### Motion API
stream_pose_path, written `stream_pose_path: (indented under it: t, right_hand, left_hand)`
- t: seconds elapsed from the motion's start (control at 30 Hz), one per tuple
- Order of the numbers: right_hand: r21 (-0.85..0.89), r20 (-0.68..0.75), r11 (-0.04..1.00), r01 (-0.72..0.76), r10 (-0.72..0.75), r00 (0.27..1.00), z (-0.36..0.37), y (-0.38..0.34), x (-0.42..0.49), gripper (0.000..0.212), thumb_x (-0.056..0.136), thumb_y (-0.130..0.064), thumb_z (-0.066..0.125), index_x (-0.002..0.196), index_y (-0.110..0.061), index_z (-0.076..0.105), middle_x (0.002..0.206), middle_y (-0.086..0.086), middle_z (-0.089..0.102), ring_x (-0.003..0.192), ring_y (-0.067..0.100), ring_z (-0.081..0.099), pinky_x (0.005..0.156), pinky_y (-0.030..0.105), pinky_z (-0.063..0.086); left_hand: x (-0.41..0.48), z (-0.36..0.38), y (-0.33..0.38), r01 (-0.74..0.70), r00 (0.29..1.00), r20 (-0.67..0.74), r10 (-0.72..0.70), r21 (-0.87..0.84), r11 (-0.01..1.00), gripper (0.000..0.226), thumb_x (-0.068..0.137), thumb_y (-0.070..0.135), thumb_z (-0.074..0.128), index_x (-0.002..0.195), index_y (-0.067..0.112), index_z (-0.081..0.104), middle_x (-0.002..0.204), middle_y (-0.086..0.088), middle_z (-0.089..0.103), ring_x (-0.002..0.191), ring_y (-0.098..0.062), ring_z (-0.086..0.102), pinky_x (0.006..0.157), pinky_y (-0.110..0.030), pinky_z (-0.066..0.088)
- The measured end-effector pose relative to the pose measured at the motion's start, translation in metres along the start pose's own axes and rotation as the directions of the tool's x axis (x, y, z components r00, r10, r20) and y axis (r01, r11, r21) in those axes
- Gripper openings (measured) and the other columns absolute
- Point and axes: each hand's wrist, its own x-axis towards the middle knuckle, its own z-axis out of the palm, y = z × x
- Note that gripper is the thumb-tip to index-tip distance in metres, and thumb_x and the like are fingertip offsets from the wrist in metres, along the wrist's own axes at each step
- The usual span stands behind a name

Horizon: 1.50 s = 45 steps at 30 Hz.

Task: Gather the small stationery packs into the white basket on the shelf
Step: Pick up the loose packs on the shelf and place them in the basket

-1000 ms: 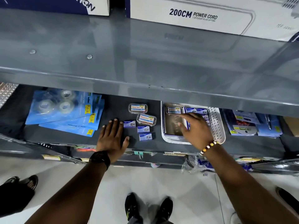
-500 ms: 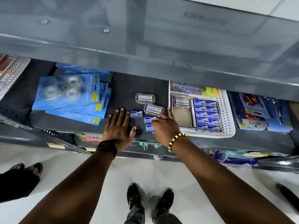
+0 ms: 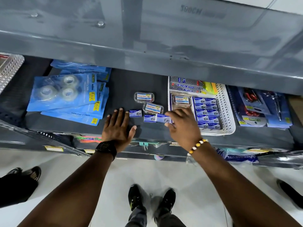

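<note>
On the dark shelf lie two small blue staple packs (image 3: 135,113) (image 3: 149,118) and two clear pin boxes (image 3: 144,97) (image 3: 153,108). My right hand (image 3: 182,123) holds a third blue pack (image 3: 163,118), blurred, just left of the white basket (image 3: 225,105). The basket holds a row of several blue packs (image 3: 207,112), another clear box (image 3: 181,99) and a flat silver-blue carton at its back. My left hand (image 3: 118,127) rests flat on the shelf with fingers spread, beside the leftmost pack.
Blue tape blister cards (image 3: 65,97) are stacked at the left. Carded tools (image 3: 260,108) lie right of the basket. The grey upper shelf (image 3: 147,38) overhangs the back of the shelf. Another person's shoes (image 3: 24,172) stand at the left, and my own feet are below.
My right hand left the basket, came down on the loose packs by it, and now has lifted one blue pack toward the basket. The view tilted down. My left hand stayed put.
</note>
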Motion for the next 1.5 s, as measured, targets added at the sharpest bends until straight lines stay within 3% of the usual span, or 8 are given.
stream_pose_path:
  t: [0.13,0.27,0.47,0.7,0.8,1.03,1.23,1.5]
  right_hand:
    - [0.100,-0.005,0.967,-0.234,0.236,0.972,-0.032,0.069,-0.015,0.037,0.077,-0.013,0.072,0.113,-0.019,0.065,0.107,0.009,0.069,0.102,0.032,0.056,0.090,0.040,0.048]
    - [0.088,0.287,0.886,-0.455,0.415,0.864,-0.041,0.133,-0.029,0.031,0.080,-0.014,0.073,0.110,-0.018,0.068,0.115,0.008,0.070,0.104,0.028,0.063,0.090,0.032,0.050]
    - [0.025,0.454,0.864,-0.503,0.438,0.776,-0.029,0.161,-0.040,0.033,0.075,-0.014,0.080,0.105,-0.023,0.071,0.105,0.003,0.073,0.084,0.014,0.062,0.081,0.022,0.044]
    - [0.007,0.440,0.865,-0.502,0.448,0.778,-0.028,0.156,-0.032,0.045,0.070,-0.025,0.085,0.110,-0.035,0.068,0.119,0.002,0.070,0.101,0.022,0.066,0.088,0.034,0.054]
    - [0.118,0.376,0.883,-0.455,0.385,0.843,-0.032,0.146,-0.030,0.047,0.075,-0.028,0.080,0.119,-0.030,0.064,0.129,0.002,0.064,0.115,0.022,0.060,0.097,0.030,0.047]
    - [0.392,0.127,0.905,-0.166,0.126,0.984,-0.021,0.058,0.010,0.029,0.084,-0.028,0.071,0.113,-0.024,0.067,0.108,-0.002,0.072,0.098,0.011,0.065,0.088,0.017,0.048]
    - [0.244,0.190,0.968,0.055,-0.103,0.976,0.019,0.002,0.040,0.030,0.084,-0.028,0.065,0.113,-0.021,0.067,0.106,0.002,0.073,0.101,0.023,0.061,0.085,0.032,0.050]
    - [-0.066,0.369,0.971,0.230,-0.191,0.909,0.047,-0.013,0.058,0.043,0.082,-0.037,0.064,0.120,-0.018,0.062,0.118,0.000,0.067,0.121,0.027,0.049,0.109,0.042,0.030]
  left_hand:
    - [0.001,0.002,0.001,0.002,1.000,-0.009,-0.002,-0.015,1.000,0.077,0.097,0.065,0.014,0.155,0.017,0.030,0.164,-0.011,0.026,0.150,-0.033,0.023,0.123,-0.051,0.017]
    - [0.001,0.002,0.001,0.000,1.000,-0.003,0.000,0.009,1.000,0.076,0.097,0.063,0.017,0.155,0.015,0.029,0.165,-0.012,0.024,0.151,-0.032,0.020,0.124,-0.051,0.015]
    - [0.000,0.000,0.002,-0.020,0.999,-0.025,0.020,0.013,1.000,0.074,0.097,0.058,0.026,0.154,0.012,0.032,0.163,-0.016,0.028,0.149,-0.036,0.025,0.123,-0.052,0.018]
    - [-0.002,-0.001,0.002,-0.021,1.000,-0.023,0.021,0.028,0.999,0.073,0.098,0.058,0.025,0.155,0.013,0.029,0.163,-0.015,0.026,0.150,-0.035,0.023,0.123,-0.052,0.016]
    - [-0.001,0.000,0.002,-0.016,1.000,-0.020,0.017,0.023,1.000,0.073,0.098,0.059,0.023,0.155,0.013,0.029,0.164,-0.014,0.025,0.151,-0.034,0.021,0.123,-0.051,0.015]
    - [-0.001,0.001,0.004,0.001,0.999,-0.041,-0.001,0.008,1.000,0.076,0.097,0.062,0.019,0.154,0.014,0.033,0.162,-0.014,0.029,0.150,-0.035,0.025,0.123,-0.050,0.015]
    - [-0.001,0.001,0.003,0.003,1.000,-0.027,-0.003,0.018,1.000,0.077,0.097,0.064,0.016,0.154,0.014,0.032,0.163,-0.014,0.028,0.149,-0.036,0.025,0.123,-0.051,0.015]
    - [-0.002,0.000,0.004,-0.013,0.998,-0.062,0.014,0.022,1.000,0.073,0.097,0.060,0.028,0.152,0.011,0.036,0.161,-0.017,0.032,0.147,-0.038,0.029,0.122,-0.052,0.019]
